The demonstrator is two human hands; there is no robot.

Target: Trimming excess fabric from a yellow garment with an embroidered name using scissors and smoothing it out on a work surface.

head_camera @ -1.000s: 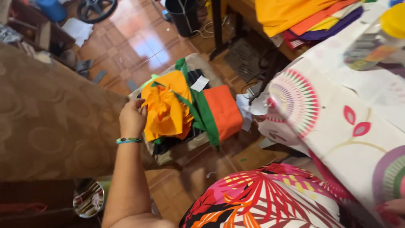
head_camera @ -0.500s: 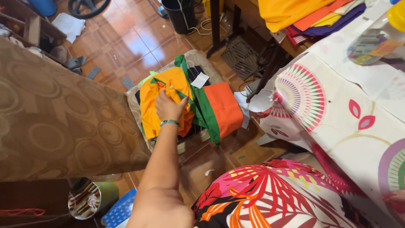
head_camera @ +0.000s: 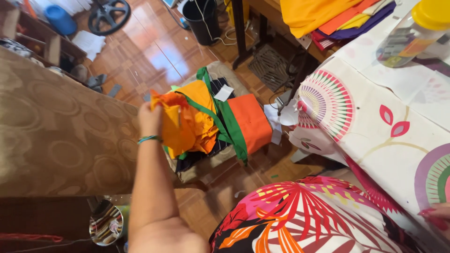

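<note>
My left hand [head_camera: 150, 118], a green band on its wrist, reaches down over the floor and grips a yellow-orange piece of cloth [head_camera: 177, 125], which hangs lifted off a pile of fabric [head_camera: 206, 117]. The pile holds more yellow-orange cloth, a folded orange piece [head_camera: 249, 122] and a green strip [head_camera: 229, 122], all lying on a low beige cushion [head_camera: 206, 166]. Only the red-nailed fingertips of my right hand [head_camera: 436, 218] show, at the bottom right edge, resting on the patterned tablecloth [head_camera: 375, 136].
A brown patterned sofa [head_camera: 56, 136] fills the left. On the table stand a yellow-capped bottle [head_camera: 412, 30] and a stack of coloured fabrics [head_camera: 328, 18]. A black bin [head_camera: 202, 16], a sewing-table treadle [head_camera: 269, 61] and scraps of paper lie on the wooden floor.
My left hand went from resting on the pile to pulling one yellow-orange piece up and to the left. The view shifted slightly.
</note>
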